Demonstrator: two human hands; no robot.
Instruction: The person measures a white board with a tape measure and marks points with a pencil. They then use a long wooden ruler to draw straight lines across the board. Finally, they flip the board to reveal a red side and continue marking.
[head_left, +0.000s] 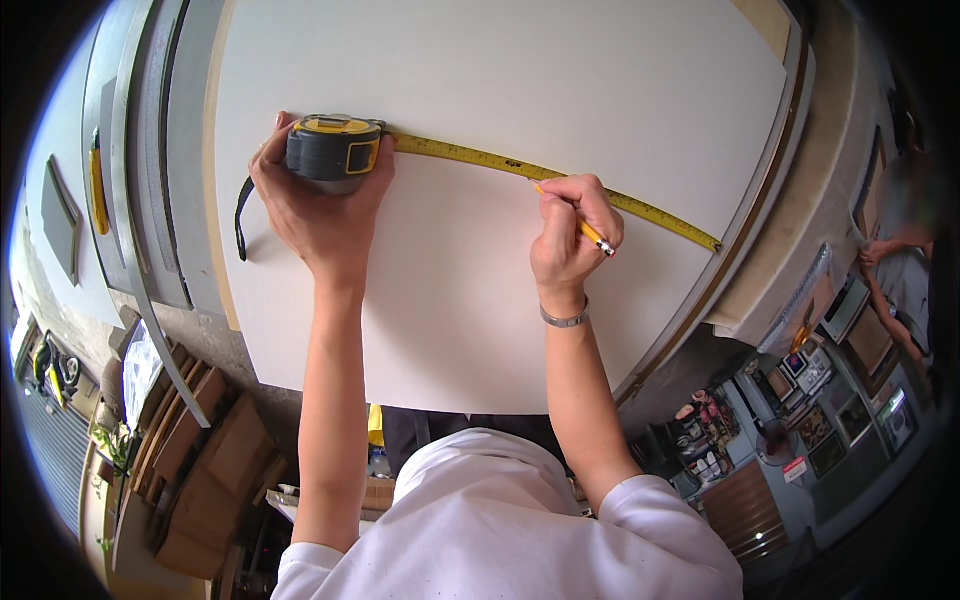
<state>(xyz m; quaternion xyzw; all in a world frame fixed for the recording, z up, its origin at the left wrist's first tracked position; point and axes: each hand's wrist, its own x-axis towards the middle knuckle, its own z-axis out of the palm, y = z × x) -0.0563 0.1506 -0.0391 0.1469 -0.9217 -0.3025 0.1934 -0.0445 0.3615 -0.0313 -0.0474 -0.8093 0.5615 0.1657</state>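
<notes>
On the white board (460, 260), good technique is likely requiring a still tape measure (330, 155), a flat, straight yellow blade (455, 152) and a steady pencil (593, 235). The left hand (325, 222) is clasping the tape measure; the blade is running rightward from that grip. The right hand (560, 235) is pinching the pencil, its tip pointing at the blade's near edge.

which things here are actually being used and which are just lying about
In use:
tape measure, in the left hand
its yellow blade
pencil, in the right hand
white sheet beneath

Seemingly lying about:
yellow-handled tool, far left
grey flat piece beside it
brown boards, lower left
</notes>
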